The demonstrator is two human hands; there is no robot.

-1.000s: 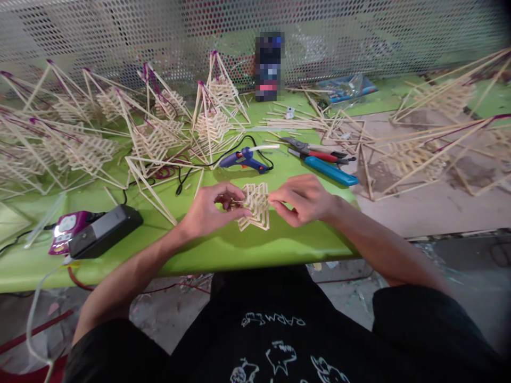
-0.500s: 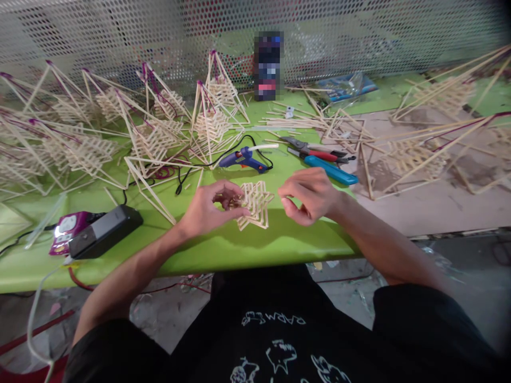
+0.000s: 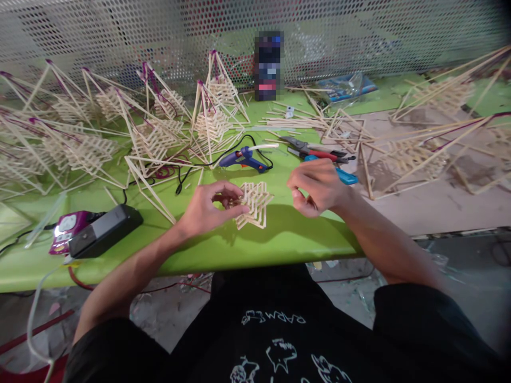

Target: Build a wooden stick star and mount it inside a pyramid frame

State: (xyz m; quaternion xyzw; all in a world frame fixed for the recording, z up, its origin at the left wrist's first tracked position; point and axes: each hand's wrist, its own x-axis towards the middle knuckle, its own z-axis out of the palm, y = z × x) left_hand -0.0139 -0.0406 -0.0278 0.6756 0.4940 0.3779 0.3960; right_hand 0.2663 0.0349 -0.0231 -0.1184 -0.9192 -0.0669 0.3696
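Note:
A star-shaped lattice of stacked wooden sticks (image 3: 257, 205) lies at the front of the green table. My left hand (image 3: 217, 205) grips its left side between thumb and fingers. To the right of the lattice, apart from it, my right hand (image 3: 315, 187) is closed with fingertips pinched together; whether something small is between them cannot be seen. Behind both hands rests a blue glue gun (image 3: 244, 158) with a clear glue stick in its back. Pruning shears (image 3: 305, 144) and a blue-handled tool (image 3: 346, 176) lie just beyond my right hand, partly covered by it.
Several stick pyramids with purple tips (image 3: 211, 119) crowd the left and back. Loose sticks (image 3: 287, 122) lie behind the glue gun. A phone (image 3: 268, 66) leans on the perforated metal screen. A black box-shaped adapter (image 3: 106, 231) sits at the left front, and larger stick frames (image 3: 417, 154) stand right.
My right hand has shifted a little to the right, away from the star lattice, and now covers more of the blue-handled tool. The left hand keeps its grip almost unmoved.

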